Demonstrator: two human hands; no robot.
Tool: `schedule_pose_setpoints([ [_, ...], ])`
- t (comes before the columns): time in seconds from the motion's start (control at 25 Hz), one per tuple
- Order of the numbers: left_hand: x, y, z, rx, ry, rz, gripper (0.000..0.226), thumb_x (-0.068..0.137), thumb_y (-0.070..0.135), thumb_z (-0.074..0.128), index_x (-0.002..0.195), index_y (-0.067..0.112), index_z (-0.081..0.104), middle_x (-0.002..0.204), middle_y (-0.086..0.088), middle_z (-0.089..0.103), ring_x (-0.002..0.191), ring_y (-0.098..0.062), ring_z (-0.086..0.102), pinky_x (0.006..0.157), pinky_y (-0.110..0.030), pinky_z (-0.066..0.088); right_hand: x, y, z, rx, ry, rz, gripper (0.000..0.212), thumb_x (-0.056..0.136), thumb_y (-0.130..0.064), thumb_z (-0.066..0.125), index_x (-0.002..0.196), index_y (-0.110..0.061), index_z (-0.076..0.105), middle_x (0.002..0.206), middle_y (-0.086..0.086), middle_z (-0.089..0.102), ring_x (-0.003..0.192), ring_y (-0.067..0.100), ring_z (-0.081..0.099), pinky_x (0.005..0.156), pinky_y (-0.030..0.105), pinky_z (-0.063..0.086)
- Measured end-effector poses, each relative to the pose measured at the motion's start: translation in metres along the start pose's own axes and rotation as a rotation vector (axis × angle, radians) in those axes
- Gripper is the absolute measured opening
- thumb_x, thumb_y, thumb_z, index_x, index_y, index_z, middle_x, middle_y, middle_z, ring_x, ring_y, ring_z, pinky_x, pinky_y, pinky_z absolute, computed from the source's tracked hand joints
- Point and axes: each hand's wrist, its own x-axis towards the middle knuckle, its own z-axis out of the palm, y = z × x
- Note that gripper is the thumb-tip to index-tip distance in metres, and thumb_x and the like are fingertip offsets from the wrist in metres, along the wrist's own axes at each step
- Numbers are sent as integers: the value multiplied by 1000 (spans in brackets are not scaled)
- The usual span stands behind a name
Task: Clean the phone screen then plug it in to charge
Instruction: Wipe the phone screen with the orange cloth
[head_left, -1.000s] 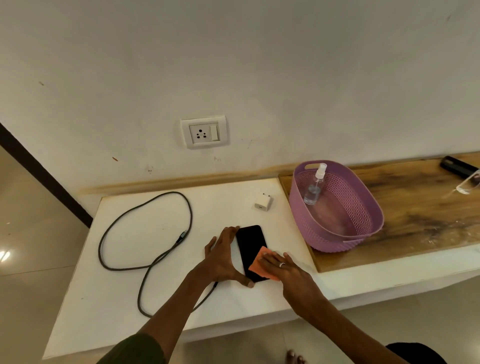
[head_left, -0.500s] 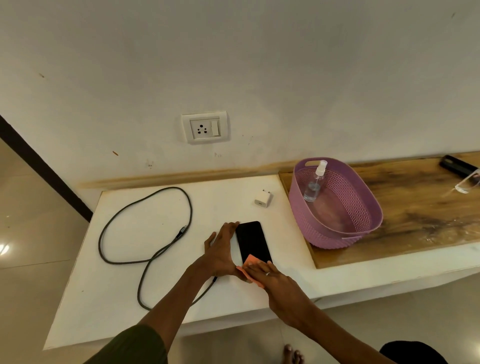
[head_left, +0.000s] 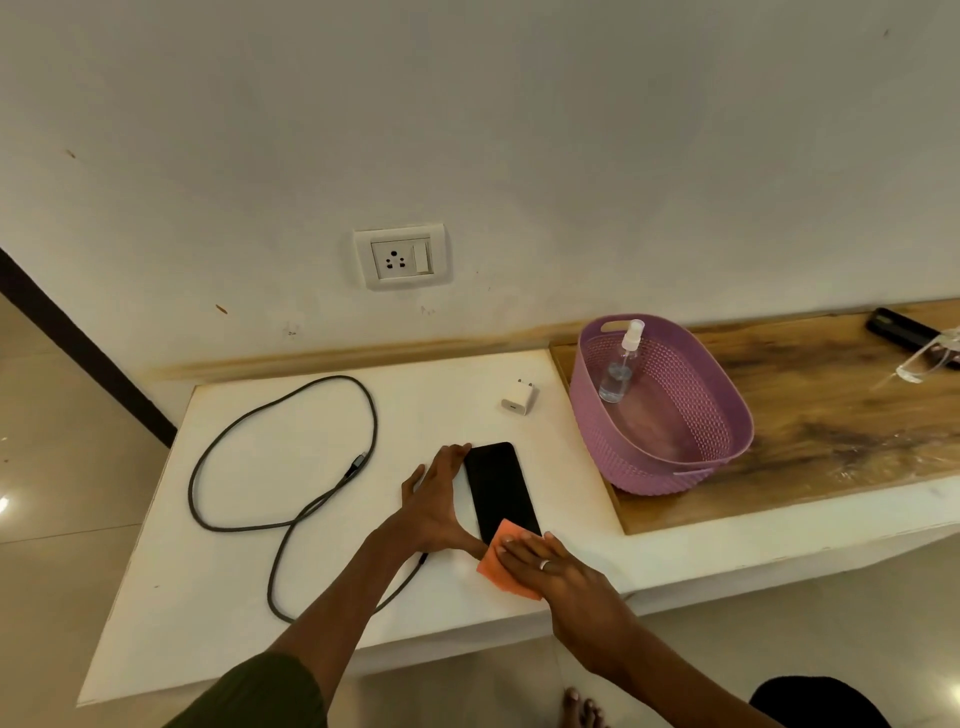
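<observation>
Head view: white counter (head_left: 249, 597); left hand (head_left: 436, 504) steadies phone (head_left: 498, 488), right hand (head_left: 550, 566) presses cloth (head_left: 501, 569).

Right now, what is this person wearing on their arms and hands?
Both forearms are bare. The left arm has a dark olive-green sleeve pushed up near the elbow. The right hand wears a plain silver ring on one finger. The left hand shows no jewellery or gloves.

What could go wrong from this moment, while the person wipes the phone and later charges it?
The phone lies near the front edge of the white table, and the right hand wipes its near end with the orange cloth; a hard stroke might push it off. The cable passes under the left hand and could snag. The adapter is not yet in the wall socket.
</observation>
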Motion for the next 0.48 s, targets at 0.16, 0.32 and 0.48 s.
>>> schedule_pose_setpoints([
  [0.16,-1,0,-1,-22,-5,-9,147,35,70,85,150,36,0,156,14,13,147,-10,14,116,-28,-7,-6,8,1,-33,-3,59,87,93,-17,57,150,-31,-8,160,-14,-9,148,14,-6,117,29,-3],
  [0.32,0,0,-1,-21,-5,-13,150,31,75,83,149,37,-1,154,17,13,146,-11,16,115,-28,-7,-10,15,4,18,-9,158,88,93,-11,55,150,-31,-8,158,-14,-11,149,17,-5,121,36,13],
  [0.48,0,0,0,-25,-7,-19,149,29,78,81,147,41,-2,154,18,12,146,-11,15,114,-28,-7,-5,10,7,131,31,238,88,93,-5,53,146,-28,-13,151,-19,-18,148,20,-5,117,36,22],
])
